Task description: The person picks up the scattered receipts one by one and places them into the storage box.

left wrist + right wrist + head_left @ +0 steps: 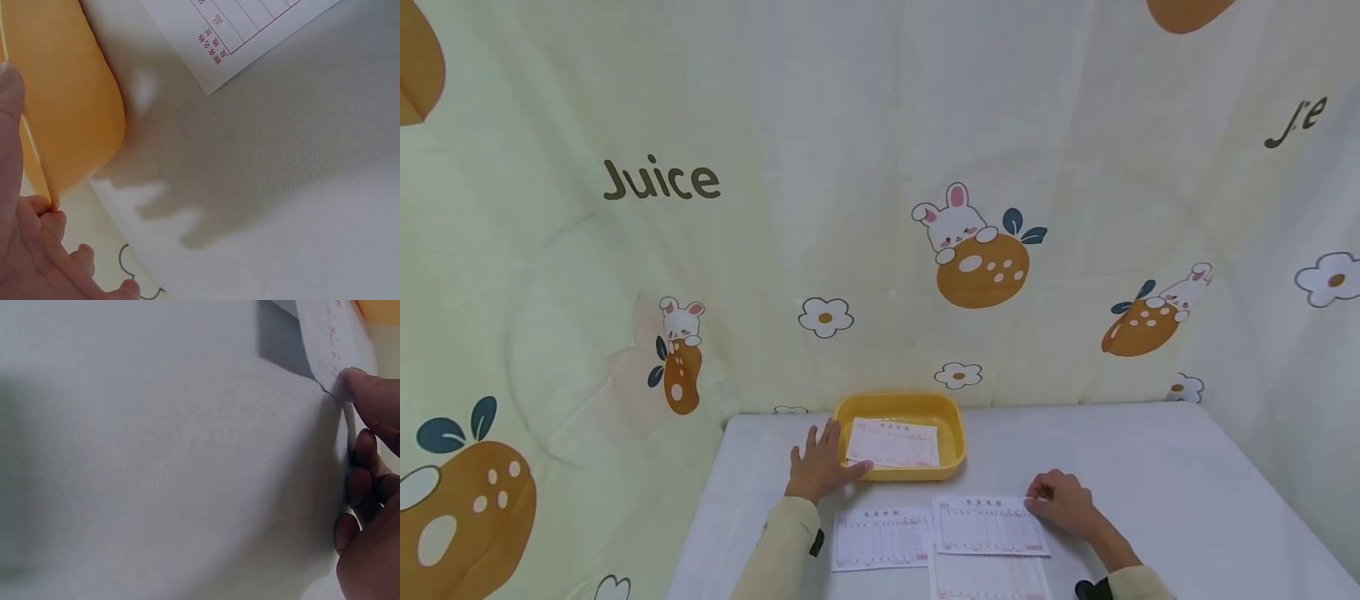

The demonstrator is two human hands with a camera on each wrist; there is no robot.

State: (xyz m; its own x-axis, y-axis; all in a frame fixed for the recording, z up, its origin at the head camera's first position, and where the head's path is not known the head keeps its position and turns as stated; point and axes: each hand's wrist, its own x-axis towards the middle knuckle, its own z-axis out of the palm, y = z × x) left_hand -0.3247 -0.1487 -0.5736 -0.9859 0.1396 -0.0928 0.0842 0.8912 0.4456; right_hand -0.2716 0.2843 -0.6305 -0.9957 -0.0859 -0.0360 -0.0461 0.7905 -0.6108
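In the head view my left hand point(820, 468) holds the front left corner of a yellow plastic tray point(955, 437), thumb on the front rim and the other fingers spread along the left side. The left wrist view shows the thumb and a fingertip at the rim. A printed receipt slip point(895, 442) lies inside the tray. My right hand point(1066, 502) pinches the upper right corner of another receipt slip point(988, 527) between thumb and finger; in the right wrist view that slip's corner point(328, 350) bends up off the table. It overlaps a lower slip point(988, 577).
A further receipt slip point(880, 540) lies flat to the left of the pinched one. White cloth covers the table point(1165, 475). Behind it hangs a cream curtain point(865, 208) printed with rabbits, oranges and flowers, close to the table's back edge.
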